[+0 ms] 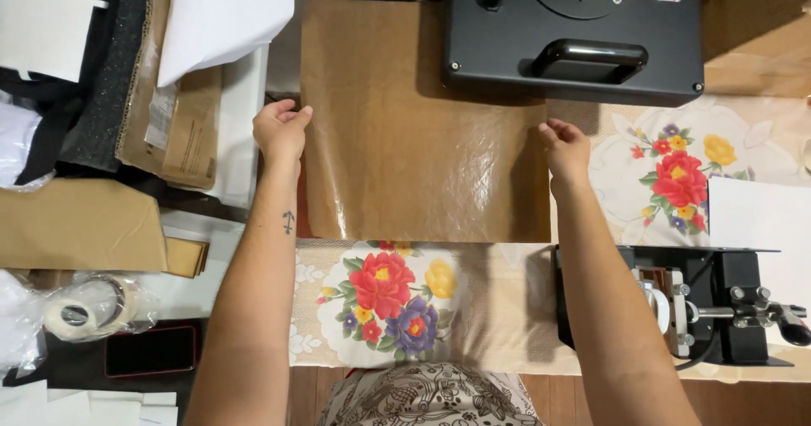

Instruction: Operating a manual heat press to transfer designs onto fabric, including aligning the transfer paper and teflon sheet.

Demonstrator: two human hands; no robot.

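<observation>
Holding a brown translucent sheet [422,130] by its two side edges, both hands work over a desk [515,308] covered in a floral cloth [393,295].

Head view: the left hand [281,130] sits at the sheet's left edge, about halfway up, knuckles up and wrist straight. Its fingers [297,115] curl in and pinch the edge, thumb tucked close. The left forearm runs from the near edge of the picture straight up to it, a small dark tattoo showing on the skin. The right hand [566,147] mirrors it at the right edge, fingers [553,130] bent and closed on the sheet, though whether they grip it or only press it flat is hard to tell from this angle. The right forearm comes in from the near right, slanting slightly left.

The sheet lies flat in the middle of the scene, its far part tucked under the black heat press [574,33] with its handle at the far right. Near right stands a smaller black press [710,303] with a clamp lever. To the left lie cardboard pieces [80,223], white paper [220,21], a bagged roll of tape [84,308] and a dark phone [152,350].
</observation>
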